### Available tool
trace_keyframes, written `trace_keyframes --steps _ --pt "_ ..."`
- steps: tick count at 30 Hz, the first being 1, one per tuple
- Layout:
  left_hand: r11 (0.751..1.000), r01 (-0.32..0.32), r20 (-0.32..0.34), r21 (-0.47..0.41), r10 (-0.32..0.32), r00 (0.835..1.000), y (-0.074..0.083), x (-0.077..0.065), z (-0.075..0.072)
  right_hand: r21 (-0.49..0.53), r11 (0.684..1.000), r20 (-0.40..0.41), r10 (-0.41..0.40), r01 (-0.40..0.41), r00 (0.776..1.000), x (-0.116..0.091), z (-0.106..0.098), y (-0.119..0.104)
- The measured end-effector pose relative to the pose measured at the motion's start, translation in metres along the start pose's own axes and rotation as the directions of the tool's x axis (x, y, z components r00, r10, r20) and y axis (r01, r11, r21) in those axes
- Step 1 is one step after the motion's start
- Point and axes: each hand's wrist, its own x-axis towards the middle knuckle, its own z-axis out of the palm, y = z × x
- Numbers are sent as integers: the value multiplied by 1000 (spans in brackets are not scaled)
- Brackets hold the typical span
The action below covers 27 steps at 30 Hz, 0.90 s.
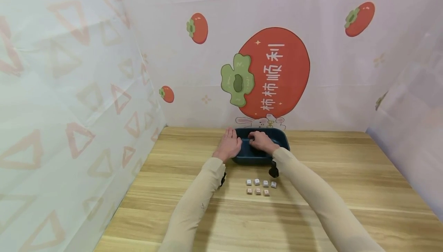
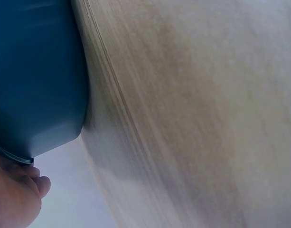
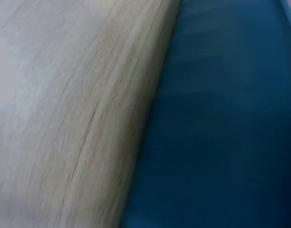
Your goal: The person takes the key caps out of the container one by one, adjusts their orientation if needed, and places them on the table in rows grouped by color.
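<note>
A dark blue plastic bin (image 1: 250,160) sits near the back edge of the table. At its left rim, my left hand (image 1: 228,145) holds on, its thumb on the inner side and its fingers outside; the left wrist view shows the bin's outer wall (image 2: 36,80) and the fingers (image 2: 29,180) at the rim. My right hand (image 1: 262,142) reaches into the bin with bent fingers. Whatever may be between those fingertips is hidden. In front of the bin, several small keycaps (image 1: 257,182) lie in two rows, whitish ones behind and pinkish ones (image 1: 258,191) in front.
The wood-grain table (image 1: 332,175) extends to both sides of the bin. Printed cloth walls (image 1: 180,63) stand behind and at the sides. Dark wrist cameras (image 1: 273,170) hang under the sleeves, the right one close to the keycaps.
</note>
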Motion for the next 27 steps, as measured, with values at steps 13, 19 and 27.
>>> trace_keyframes --steps 13,19,27 --pt "1000 -6 -16 -23 6 1000 -3 2 3 41 995 -50 -84 86 995 -23 -14 0" --pt "1000 -8 -23 -13 8 1000 -2 3 2 32 995 -62 -95 97 994 -30 -17 -2" --pt "1000 0 -12 2 0 1000 -1 1 2 31 996 -83 -86 89 993 -42 -18 0"
